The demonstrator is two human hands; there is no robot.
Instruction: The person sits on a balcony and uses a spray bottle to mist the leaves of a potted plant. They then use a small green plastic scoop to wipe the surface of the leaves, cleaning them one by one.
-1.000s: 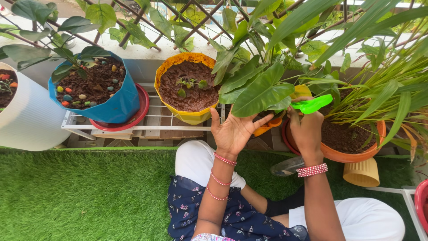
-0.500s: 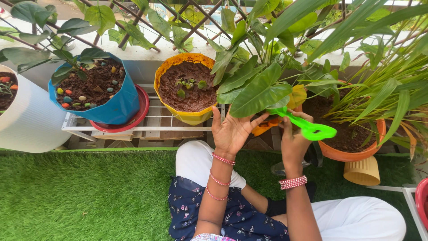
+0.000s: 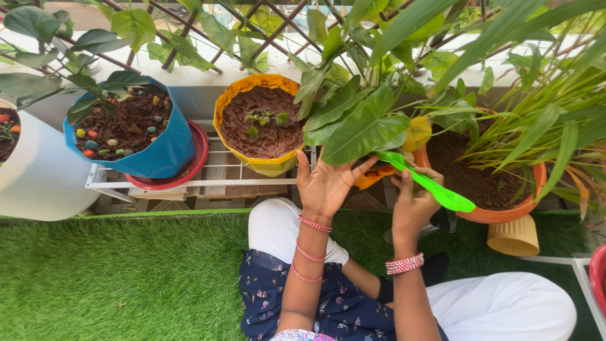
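Seated on green turf [image 3: 113,278] before a row of pots, you hold your left hand [image 3: 325,186] open, palm up and fingers spread, the fingertips lifting a broad glossy leaf [image 3: 363,129] just right of the yellow pot [image 3: 259,165]. Your right hand [image 3: 410,202], further right of that pot, is closed around a bright green plastic scoop [image 3: 429,183]; its narrow end points under the leaf, its wider rounded end lies over the rim of the orange pot [image 3: 499,215].

To work well here, keep the leaf raised on flat fingers rather than pinched, so the stem is not creased, and slide the scoop low and level so it clears the leaf and the neighbouring stems.

The yellow pot is a soft, crumpled-rimmed tub of dark, crumbly soil with small seedlings. Left of it, a blue pot [image 3: 161,148] of the same soft kind sits on a red saucer [image 3: 196,161], its soil dotted with coloured pebbles; both rest on a white wire rack [image 3: 189,183]. Further left stands a ribbed white pot [image 3: 38,183]. The orange pot looks smooth and rigid, holding long grassy blades [image 3: 555,126]. Below it sits a ribbed cream cup [image 3: 512,237].
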